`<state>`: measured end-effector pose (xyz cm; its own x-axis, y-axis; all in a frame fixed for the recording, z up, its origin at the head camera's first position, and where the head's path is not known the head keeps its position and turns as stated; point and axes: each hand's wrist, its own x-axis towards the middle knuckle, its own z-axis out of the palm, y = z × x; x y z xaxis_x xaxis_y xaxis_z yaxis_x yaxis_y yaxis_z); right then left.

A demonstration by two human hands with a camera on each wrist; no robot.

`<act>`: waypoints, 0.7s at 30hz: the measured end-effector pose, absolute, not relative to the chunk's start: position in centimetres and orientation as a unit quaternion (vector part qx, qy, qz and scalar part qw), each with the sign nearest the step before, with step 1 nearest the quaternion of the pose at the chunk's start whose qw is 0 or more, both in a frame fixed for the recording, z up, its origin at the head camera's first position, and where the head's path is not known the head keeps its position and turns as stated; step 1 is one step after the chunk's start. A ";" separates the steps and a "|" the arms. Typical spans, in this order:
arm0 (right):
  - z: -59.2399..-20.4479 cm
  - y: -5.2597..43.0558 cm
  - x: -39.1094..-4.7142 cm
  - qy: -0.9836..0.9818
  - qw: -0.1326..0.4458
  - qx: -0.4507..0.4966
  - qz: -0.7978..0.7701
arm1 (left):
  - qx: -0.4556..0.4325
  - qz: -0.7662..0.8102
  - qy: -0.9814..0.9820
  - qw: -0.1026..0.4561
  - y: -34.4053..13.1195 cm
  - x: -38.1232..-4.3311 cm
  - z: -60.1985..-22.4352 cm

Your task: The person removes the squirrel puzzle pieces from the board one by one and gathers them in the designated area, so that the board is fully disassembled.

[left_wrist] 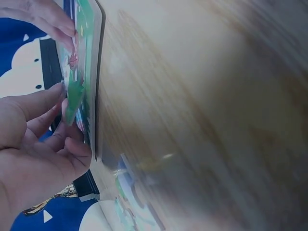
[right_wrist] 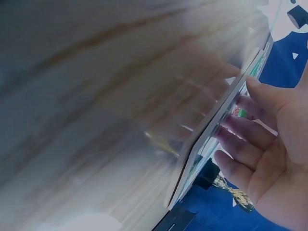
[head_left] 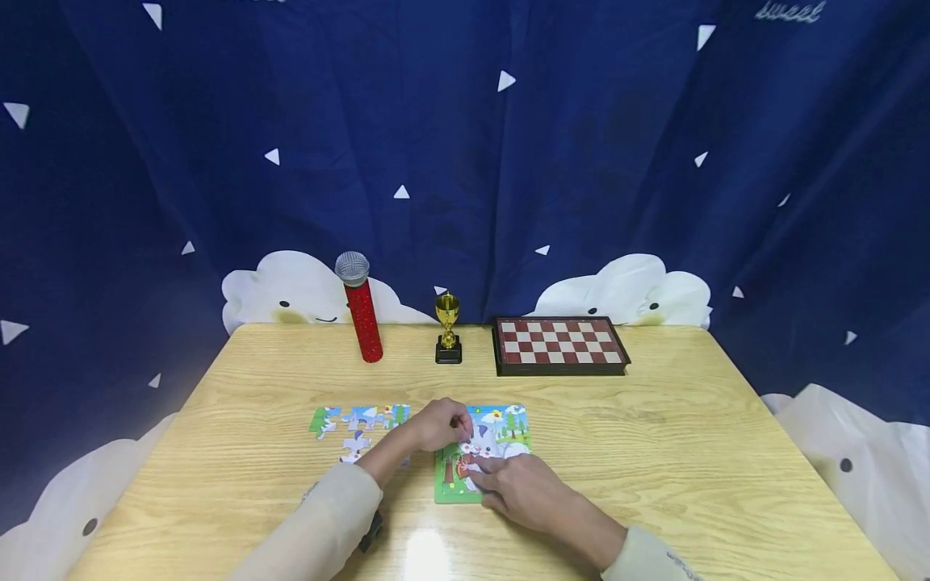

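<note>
A jigsaw puzzle in a green-edged tray, showing a white cartoon animal, lies in front of me near the middle of the table. Over its left side is my left hand; in the left wrist view its thumb and fingers pinch a green puzzle piece, tilted just above the picture. My right hand rests at the lower right of the puzzle, fingers extended onto the picture. Seen from the right wrist, those fingers are slightly bent and reach over the tray's edge. The hands hide part of the picture.
Several loose puzzle pieces lie left of the tray, partly behind my left forearm. Farther back stand a red microphone, a small gold trophy and a checkered board with a dark frame. A blue curtain hangs behind the table.
</note>
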<state>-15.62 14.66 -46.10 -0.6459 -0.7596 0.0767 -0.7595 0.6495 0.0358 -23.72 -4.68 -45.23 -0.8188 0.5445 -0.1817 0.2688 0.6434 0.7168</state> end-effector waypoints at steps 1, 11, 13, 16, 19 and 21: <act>-46.1 14.6 -15.7 -0.907 0.043 0.420 0.001 | 0.231 0.354 0.885 0.194 -4.7 -23.7 -45.2; -46.0 14.5 -15.7 -0.906 0.046 0.420 0.000 | 0.247 0.362 0.877 0.198 -5.0 -23.5 -44.4; -45.9 14.5 -15.6 -0.907 0.047 0.418 0.003 | 0.254 0.366 0.873 0.200 -5.0 -23.3 -44.1; -45.8 14.4 -15.6 -0.908 0.046 0.416 0.005 | 0.266 0.369 0.868 0.202 -5.1 -23.1 -43.8; -45.8 14.3 -15.6 -0.908 0.044 0.416 0.002 | 0.273 0.365 0.868 0.196 -5.2 -23.0 -43.6; -45.8 14.3 -15.5 -0.909 0.043 0.414 -0.001 | 0.275 0.367 0.869 0.188 -5.3 -23.0 -43.5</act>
